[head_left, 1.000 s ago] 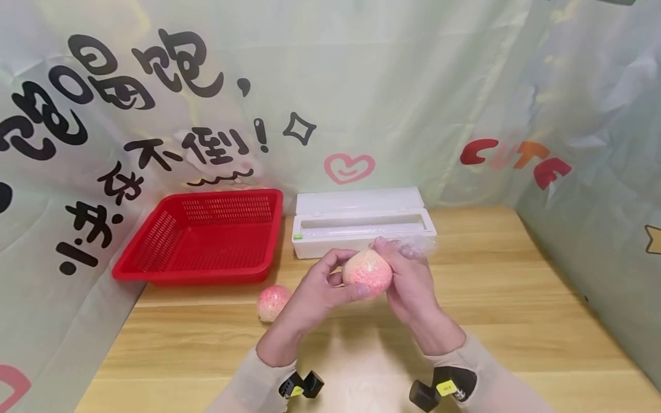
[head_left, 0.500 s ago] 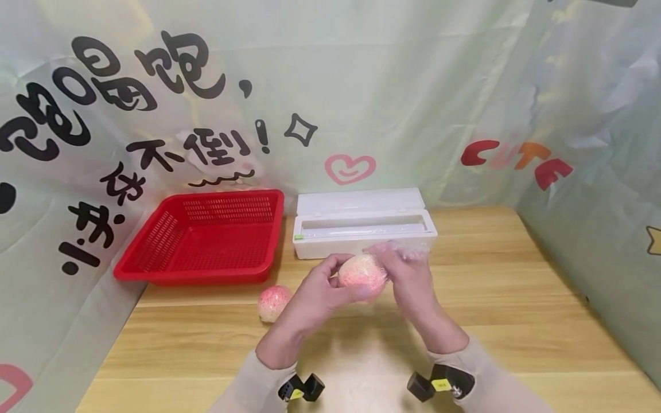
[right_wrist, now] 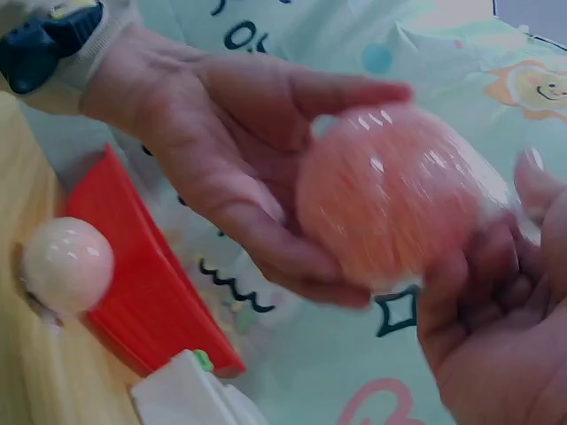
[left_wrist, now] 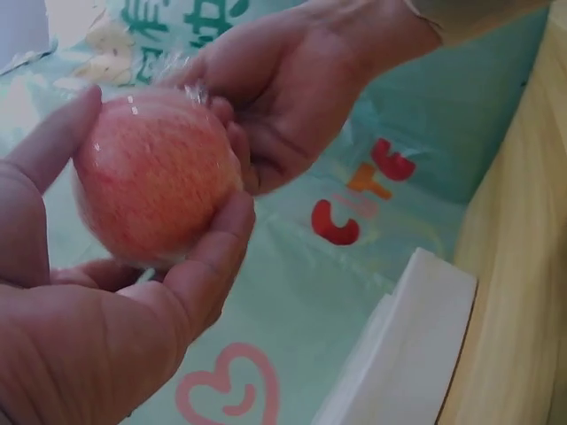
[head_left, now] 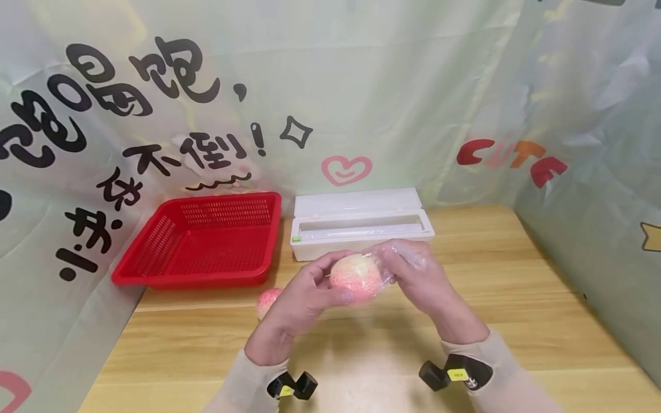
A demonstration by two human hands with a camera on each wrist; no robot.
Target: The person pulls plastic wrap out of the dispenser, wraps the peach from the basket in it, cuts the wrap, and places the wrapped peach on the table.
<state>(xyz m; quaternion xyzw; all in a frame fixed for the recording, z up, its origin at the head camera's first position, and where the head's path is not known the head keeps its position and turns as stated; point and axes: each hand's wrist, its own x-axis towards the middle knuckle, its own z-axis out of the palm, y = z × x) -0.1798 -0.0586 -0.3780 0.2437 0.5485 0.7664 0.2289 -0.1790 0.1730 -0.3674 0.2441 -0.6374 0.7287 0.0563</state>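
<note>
A pink and cream peach (head_left: pixel 356 276) in clear plastic wrap is held up over the table. My left hand (head_left: pixel 304 295) grips it from the left, thumb in front and fingers behind, as the left wrist view also shows. On its other side my right hand (head_left: pixel 417 275) pinches the gathered plastic wrap (head_left: pixel 384 261), which is drawn out from the peach. In the right wrist view the wrap (right_wrist: pixel 496 190) stretches tight toward the curled right fingers. A second peach (head_left: pixel 267 301) rests on the table, partly behind the left forearm; its surface shines in the right wrist view.
A red plastic basket (head_left: pixel 271 252) stands at the back left. Beside it, behind the hands, a white cling film box (head_left: pixel 310 249) has its lid raised and a roll inside. A printed cloth (head_left: pixel 413 103) hangs around the wooden table (head_left: pixel 516 321).
The right hand has shifted a little to the right and turned, drawing the wrap out from the peach. The left hand and held peach have moved slightly left.
</note>
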